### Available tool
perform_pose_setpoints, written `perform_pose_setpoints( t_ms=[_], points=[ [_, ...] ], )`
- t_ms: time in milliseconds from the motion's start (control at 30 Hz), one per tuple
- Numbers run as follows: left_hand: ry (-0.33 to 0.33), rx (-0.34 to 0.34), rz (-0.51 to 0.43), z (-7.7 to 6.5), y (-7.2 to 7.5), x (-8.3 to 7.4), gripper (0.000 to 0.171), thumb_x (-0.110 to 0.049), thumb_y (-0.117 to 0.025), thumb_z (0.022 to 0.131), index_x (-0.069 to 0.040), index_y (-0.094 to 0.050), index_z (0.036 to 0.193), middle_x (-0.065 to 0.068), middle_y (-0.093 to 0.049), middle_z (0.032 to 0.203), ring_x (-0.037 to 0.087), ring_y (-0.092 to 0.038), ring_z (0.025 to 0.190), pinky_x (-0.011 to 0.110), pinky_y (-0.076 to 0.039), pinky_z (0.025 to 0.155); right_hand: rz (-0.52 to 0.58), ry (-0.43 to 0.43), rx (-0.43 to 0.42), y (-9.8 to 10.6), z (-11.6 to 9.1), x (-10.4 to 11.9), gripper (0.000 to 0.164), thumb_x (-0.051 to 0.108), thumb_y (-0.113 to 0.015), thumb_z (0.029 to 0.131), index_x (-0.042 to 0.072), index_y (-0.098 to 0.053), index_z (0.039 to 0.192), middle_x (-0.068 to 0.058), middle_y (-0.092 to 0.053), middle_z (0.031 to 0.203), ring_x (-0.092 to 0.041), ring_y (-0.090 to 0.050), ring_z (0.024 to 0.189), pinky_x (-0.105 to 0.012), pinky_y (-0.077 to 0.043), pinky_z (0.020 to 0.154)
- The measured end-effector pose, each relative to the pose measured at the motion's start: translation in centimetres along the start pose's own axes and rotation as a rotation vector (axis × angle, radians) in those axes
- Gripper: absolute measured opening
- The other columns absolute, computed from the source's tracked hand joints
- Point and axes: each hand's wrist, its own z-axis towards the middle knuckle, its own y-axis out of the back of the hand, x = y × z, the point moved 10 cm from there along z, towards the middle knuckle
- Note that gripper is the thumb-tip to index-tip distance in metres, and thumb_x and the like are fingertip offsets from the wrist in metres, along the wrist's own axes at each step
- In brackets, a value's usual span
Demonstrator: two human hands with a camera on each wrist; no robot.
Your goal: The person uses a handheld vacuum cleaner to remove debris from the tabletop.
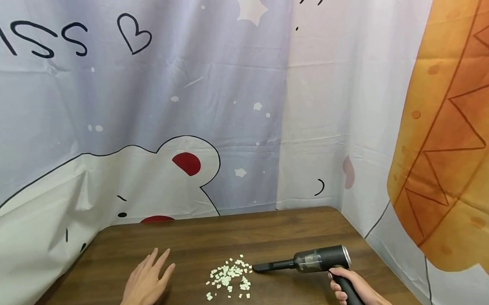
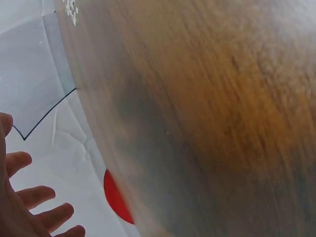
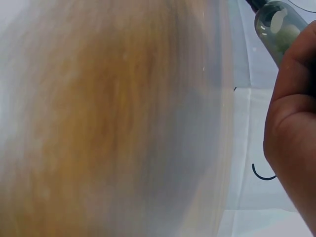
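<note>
My right hand point(image 1: 355, 287) grips the handle of a black handheld vacuum cleaner point(image 1: 326, 258) with a clear dust chamber. Its flat nozzle points left, and the tip is at the right edge of a scatter of small pale paper bits point(image 1: 227, 275). In the right wrist view the clear chamber point(image 3: 281, 27) shows past the hand, with something pale inside. Left of the bits, my left hand point(image 1: 146, 282) is held with fingers extended and spread, and nothing is in it. The left wrist view shows those fingers point(image 2: 37, 197) apart from one another.
A brown wood-grain table point(image 1: 191, 241) lies under everything. Behind it and to both sides hangs a printed cloth point(image 1: 245, 125) with a white bear and stars. An orange printed shape point(image 1: 445, 147) is on the right side. The table's right edge runs just beyond my right hand.
</note>
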Motion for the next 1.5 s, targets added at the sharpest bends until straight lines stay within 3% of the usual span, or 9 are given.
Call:
perform_pose_setpoints(
  t_ms=[400, 733, 1133, 1500],
  points=[
    [0.025, 0.002, 0.011, -0.3, 0.0, 0.8, 0.071, -0.06, -0.031, 0.098, -0.008, -0.044, 0.143, 0.032, -0.031, 0.145, 0.052, -0.034, 0.127, 0.066, -0.027, 0.1, -0.026, -0.001, -0.056, 0.4, 1.0, 0.5, 0.022, 0.025, -0.034, 0.104, 0.007, -0.046, 0.097, 0.004, -0.045, 0.071, -0.001, -0.042, 0.055, -0.016, -0.043, 0.051],
    [0.04, -0.005, 0.026, -0.7, -0.6, 1.2, 0.069, -0.06, -0.033, 0.098, -0.008, -0.047, 0.142, 0.032, -0.034, 0.143, 0.054, -0.037, 0.125, 0.067, -0.03, 0.097, -0.05, 0.011, -0.039, -0.1, 2.0, 0.2, 0.022, 0.023, -0.034, 0.104, 0.008, -0.048, 0.095, 0.004, -0.045, 0.071, -0.001, -0.042, 0.055, -0.016, -0.043, 0.052],
    [0.055, -0.017, 0.024, -0.9, 0.1, 1.6, 0.069, -0.06, -0.034, 0.097, -0.008, -0.048, 0.141, 0.032, -0.035, 0.143, 0.054, -0.036, 0.125, 0.067, -0.03, 0.096, -0.05, 0.004, -0.061, 0.3, 2.5, -0.2, 0.022, 0.026, -0.036, 0.104, 0.008, -0.046, 0.096, 0.004, -0.045, 0.071, 0.0, -0.042, 0.054, -0.017, -0.043, 0.052],
    [0.074, -0.009, 0.025, -0.8, 0.3, 2.1, 0.072, -0.062, -0.033, 0.097, -0.008, -0.048, 0.141, 0.032, -0.034, 0.143, 0.054, -0.036, 0.125, 0.068, -0.029, 0.096, 0.036, 0.004, -0.007, -0.5, 2.9, -0.4, 0.022, 0.025, -0.034, 0.104, 0.009, -0.046, 0.095, 0.005, -0.045, 0.071, 0.0, -0.043, 0.056, -0.015, -0.043, 0.052]
  ],
)
